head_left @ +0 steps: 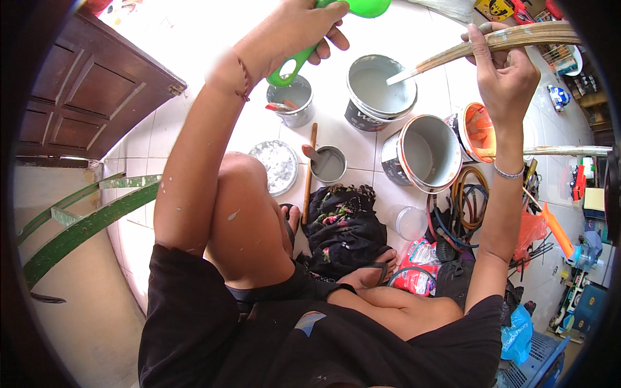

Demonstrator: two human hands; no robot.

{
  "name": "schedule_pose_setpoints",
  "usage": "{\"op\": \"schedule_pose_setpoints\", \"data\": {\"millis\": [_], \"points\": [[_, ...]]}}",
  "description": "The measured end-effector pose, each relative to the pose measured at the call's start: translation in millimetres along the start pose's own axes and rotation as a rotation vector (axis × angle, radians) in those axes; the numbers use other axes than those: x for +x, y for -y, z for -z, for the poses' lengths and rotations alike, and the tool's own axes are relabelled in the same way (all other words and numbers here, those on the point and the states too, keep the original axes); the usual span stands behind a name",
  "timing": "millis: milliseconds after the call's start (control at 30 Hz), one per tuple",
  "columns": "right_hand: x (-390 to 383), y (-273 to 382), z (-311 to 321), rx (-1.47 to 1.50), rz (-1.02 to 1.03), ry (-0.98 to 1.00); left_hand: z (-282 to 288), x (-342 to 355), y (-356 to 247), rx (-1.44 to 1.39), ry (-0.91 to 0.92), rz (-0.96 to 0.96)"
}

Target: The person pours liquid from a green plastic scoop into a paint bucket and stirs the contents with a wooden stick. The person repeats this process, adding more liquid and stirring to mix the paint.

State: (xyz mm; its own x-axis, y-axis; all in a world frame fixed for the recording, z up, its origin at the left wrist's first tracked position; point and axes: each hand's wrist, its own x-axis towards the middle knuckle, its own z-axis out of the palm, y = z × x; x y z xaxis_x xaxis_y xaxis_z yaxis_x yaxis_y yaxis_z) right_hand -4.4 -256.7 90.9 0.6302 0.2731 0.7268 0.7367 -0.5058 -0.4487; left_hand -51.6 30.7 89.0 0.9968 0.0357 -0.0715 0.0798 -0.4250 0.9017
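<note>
High at the top edge, my left hand [299, 31] is closed around a green plastic scoop [291, 68]. The handle ends in a loop near my wrist, and the green head is partly cut off by the frame. My right hand [508, 68], up at the right, grips a wooden stick [530, 35] between thumb and fingers. Its pale-coated tip reaches over the rim of a dark bucket [381, 87] holding grey-white liquid. Below that stands a white bucket [420, 153] with a grey inside. An orange-stained bucket [477, 132] is close to my right forearm.
A small pail [290, 103], a can of grey paint [330, 165] with a brush, a whitish lid [274, 168] and a brown rod [310, 174] lie ahead. Dark floral cloth [343, 220] sits between my feet. Coiled hoses [472, 200] are at right, a green ladder [84, 226] at left.
</note>
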Motion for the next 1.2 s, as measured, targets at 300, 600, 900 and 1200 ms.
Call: {"op": "schedule_pose_setpoints", "data": {"millis": [300, 600, 900, 1200], "points": [[2.4, -5.9, 4.6, -0.207, 0.058, 0.007, 0.8, -11.0, -6.9, -0.036, 0.022, -0.078], [-1.0, -5.0, 0.2, -0.042, 0.061, -0.028, 0.4, -4.1, -6.7, -0.001, 0.002, 0.014], [3.6, -9.3, 3.4, -0.177, 0.050, -0.047, -0.1, -15.4, -13.6, -0.037, 0.016, -0.036], [0.4, -2.1, -0.8, 0.000, -0.013, -0.027, 1.3, -13.6, -13.7, -0.017, 0.002, -0.015]]}}
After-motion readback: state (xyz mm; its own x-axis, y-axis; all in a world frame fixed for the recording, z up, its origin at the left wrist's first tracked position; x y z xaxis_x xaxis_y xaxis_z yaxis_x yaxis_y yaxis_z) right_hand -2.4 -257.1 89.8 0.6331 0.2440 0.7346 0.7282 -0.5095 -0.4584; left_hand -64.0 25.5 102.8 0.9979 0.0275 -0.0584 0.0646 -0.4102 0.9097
